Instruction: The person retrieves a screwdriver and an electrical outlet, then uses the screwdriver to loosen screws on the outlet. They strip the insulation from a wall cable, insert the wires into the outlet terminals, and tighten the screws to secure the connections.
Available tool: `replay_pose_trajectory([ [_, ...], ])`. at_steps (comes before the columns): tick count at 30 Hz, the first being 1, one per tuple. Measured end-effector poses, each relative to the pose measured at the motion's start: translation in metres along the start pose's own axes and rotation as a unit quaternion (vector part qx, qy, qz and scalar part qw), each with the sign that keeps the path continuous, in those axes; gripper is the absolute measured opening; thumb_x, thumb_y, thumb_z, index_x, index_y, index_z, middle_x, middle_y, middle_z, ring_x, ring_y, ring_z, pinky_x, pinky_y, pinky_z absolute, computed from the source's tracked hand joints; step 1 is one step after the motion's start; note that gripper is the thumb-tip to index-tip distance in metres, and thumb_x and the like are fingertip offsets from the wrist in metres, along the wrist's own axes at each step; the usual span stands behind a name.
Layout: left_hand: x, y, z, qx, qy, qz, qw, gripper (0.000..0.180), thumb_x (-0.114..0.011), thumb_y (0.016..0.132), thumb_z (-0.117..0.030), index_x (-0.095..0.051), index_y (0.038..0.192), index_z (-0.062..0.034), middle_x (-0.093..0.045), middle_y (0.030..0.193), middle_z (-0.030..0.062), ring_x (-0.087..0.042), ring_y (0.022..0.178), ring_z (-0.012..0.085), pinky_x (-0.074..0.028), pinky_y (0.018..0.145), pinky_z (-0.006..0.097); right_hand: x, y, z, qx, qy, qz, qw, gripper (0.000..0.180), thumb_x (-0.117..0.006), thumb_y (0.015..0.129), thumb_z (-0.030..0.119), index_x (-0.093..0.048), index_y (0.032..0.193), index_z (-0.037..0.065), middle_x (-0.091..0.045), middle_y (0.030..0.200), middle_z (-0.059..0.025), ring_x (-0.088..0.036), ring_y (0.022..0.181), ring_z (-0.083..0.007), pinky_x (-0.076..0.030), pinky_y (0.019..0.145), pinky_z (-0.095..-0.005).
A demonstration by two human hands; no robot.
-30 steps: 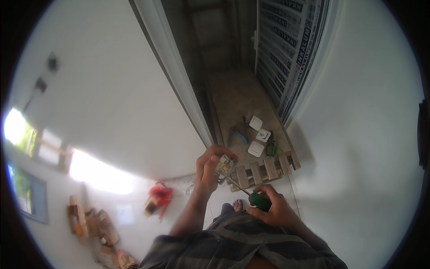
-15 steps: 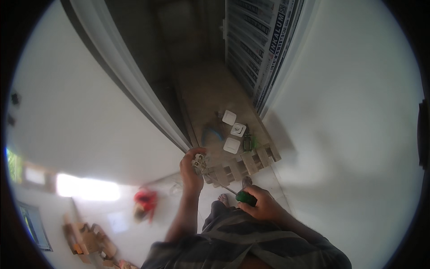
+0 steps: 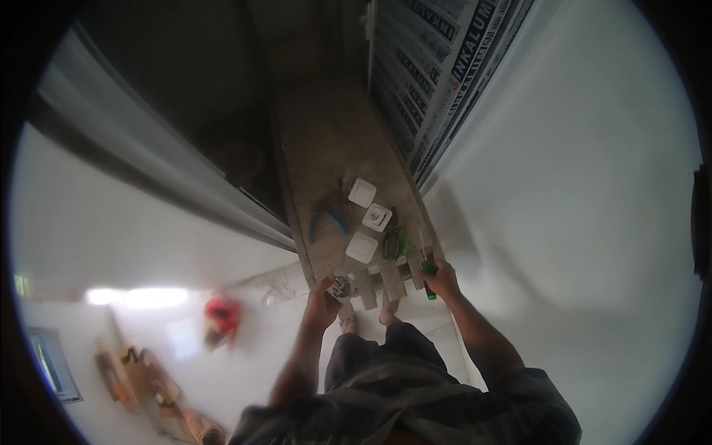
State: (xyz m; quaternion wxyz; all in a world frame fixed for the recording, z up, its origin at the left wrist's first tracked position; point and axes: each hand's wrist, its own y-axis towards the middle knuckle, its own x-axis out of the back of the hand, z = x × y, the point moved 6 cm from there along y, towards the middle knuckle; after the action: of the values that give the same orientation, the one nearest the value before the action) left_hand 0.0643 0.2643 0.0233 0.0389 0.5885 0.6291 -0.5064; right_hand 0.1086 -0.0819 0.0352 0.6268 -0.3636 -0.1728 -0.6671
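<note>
My left hand [image 3: 320, 305] is closed around a small white-and-metal electrical fitting [image 3: 342, 286], just off the near edge of a wooden board [image 3: 311, 141]. A screwdriver [image 3: 429, 270] with a green handle is in my closed right hand [image 3: 443, 280] at the board's near right corner, its shaft pointing away from me. Between the hands on the board lie a square white cover [image 3: 362, 193], a white socket or switch piece [image 3: 377, 217] and another white cover [image 3: 361, 248]. Beside them are green-handled pliers [image 3: 392, 242] and a blue-handled tool [image 3: 327, 222].
The board's near end has wooden slats [image 3: 391, 280] sticking out. Wrapped panels with a printed film [image 3: 430, 67] stand along the right, by a white wall [image 3: 586, 185]. A red object [image 3: 222, 317] and cardboard boxes [image 3: 133, 374] are on the floor at left.
My right hand has moved away from the fitting, right and forward to the board's corner with the screwdriver, which now points away. My left hand still holds the fitting, slightly lower. The view has shifted.
</note>
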Motion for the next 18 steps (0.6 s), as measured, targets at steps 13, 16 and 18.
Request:
replay_pose_trajectory([
  [13, 0.049, 0.07, -0.02, -0.238, 0.481, -0.238, 0.809, 0.037, -0.08, 0.083, -0.011, -0.07, 0.118, -0.0036, -0.073, 0.112, 0.0115, -0.069, 0.105, 0.0303, -0.054, 0.087, 0.042, -0.05, 0.233, 0.017, 0.09, -0.096, -0.005, 0.991, 0.053, -0.086, 0.077, 0.035, -0.072, 0.115, 0.002, -0.073, 0.109, -0.0227, -0.07, 0.105, -0.0413, -0.057, 0.09, -0.0479],
  [16, 0.075, 0.093, 0.0, -0.115, 0.085, -0.308, 0.941, 0.034, -0.076, 0.093, -0.023, -0.072, 0.122, -0.0065, -0.072, 0.11, 0.0048, -0.067, 0.099, 0.0184, -0.052, 0.081, 0.036, -0.065, 0.263, 0.026, 0.102, -0.093, -0.003, 0.99, 0.055, -0.086, 0.077, 0.036, -0.071, 0.116, 0.001, -0.072, 0.114, -0.023, -0.07, 0.107, -0.0411, -0.056, 0.092, -0.0477],
  [18, 0.076, 0.097, -0.002, -0.116, 0.124, -0.327, 0.93, 0.034, -0.071, 0.098, -0.029, -0.073, 0.125, -0.0082, -0.071, 0.109, 0.002, -0.064, 0.098, 0.0119, -0.05, 0.079, 0.031, -0.075, 0.278, 0.025, 0.125, -0.085, -0.009, 0.989, 0.055, -0.086, 0.078, 0.036, -0.071, 0.118, 0.001, -0.072, 0.115, -0.0229, -0.07, 0.107, -0.0407, -0.056, 0.092, -0.0475],
])
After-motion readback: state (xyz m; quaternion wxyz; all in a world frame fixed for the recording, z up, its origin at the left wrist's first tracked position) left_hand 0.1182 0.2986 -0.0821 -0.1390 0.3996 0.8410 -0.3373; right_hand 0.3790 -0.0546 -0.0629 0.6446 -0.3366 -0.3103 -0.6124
